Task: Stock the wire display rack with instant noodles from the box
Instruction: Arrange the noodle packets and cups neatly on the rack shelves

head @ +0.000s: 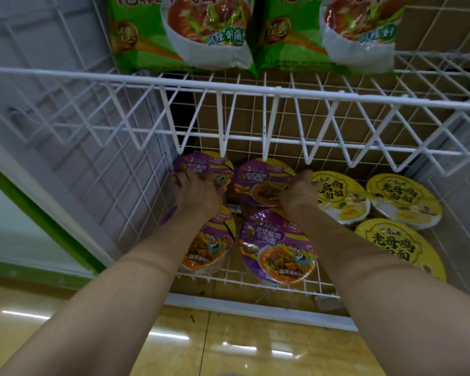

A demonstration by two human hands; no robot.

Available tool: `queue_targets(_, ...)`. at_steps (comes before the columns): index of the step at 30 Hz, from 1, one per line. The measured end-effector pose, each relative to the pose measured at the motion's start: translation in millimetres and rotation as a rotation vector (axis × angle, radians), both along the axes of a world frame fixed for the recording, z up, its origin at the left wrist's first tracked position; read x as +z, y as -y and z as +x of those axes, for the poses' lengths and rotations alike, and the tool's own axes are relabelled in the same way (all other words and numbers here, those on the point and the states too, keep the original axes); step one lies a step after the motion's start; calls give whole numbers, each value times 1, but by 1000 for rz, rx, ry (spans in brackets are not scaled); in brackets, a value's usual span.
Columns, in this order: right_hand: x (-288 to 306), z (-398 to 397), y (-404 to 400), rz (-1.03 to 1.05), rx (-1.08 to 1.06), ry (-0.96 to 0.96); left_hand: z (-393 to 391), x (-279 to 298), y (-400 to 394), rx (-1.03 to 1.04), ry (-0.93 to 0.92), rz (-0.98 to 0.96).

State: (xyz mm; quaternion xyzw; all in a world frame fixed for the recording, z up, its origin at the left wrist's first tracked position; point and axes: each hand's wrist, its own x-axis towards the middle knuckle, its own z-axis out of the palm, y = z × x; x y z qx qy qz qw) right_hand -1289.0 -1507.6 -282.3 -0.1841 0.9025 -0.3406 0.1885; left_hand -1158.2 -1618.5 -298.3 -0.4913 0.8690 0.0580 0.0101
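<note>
Wire rack [228,89], white, 2 levels in view. Upper basket: 2 green noodle packs [182,31] side by side at top, rest of basket bare wire.

Lower shelf, L to R:
- Left hand [198,192]: palm down, fingers spread over lid of rear-left purple bowl [201,165], gripping it at far L corner against side mesh.
- Front-left purple bowl [212,245]: just below that wrist, partly covered by forearm.
- Rear-centre purple bowl [261,183] and front-centre purple bowl [277,248]: one behind the other, close together.
- Right hand [299,194]: fingers curled at R edge of rear-centre purple bowl, between it and yellow bowls [403,199]; firm grip or just touching, cannot tell.
- 3 yellow bowls fill R side, lids up.

Box not in view. Tan floor [228,348] below rack
</note>
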Motion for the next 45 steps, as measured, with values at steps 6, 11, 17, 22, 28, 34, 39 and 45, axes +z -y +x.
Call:
queue_targets(6,-6,-5,-6,100,136,-142,1,-11,-6,-223,-140,-110)
queue_targets(11,-6,-6,-3,67,94,-39,-18,-5,-17,-318,-100,79)
queue_targets(17,-2,-8,-4,62,94,-18,-24,-1,-16,-283,-31,155)
queue_targets(22,-3,-11,-12,65,136,21,-23,-6,-15,-287,-49,118)
queue_targets(28,-2,-14,-16,-5,154,101,-21,-11,-15,-258,-45,75)
queue_targets(34,-7,-13,-15,13,157,99,-20,-10,-15,-279,-73,73)
queue_targets(39,-9,-11,-2,123,256,113,-6,-11,0,-309,-156,123)
queue_targets(45,-7,-17,14,169,124,153,0,-3,7,-373,-130,153)
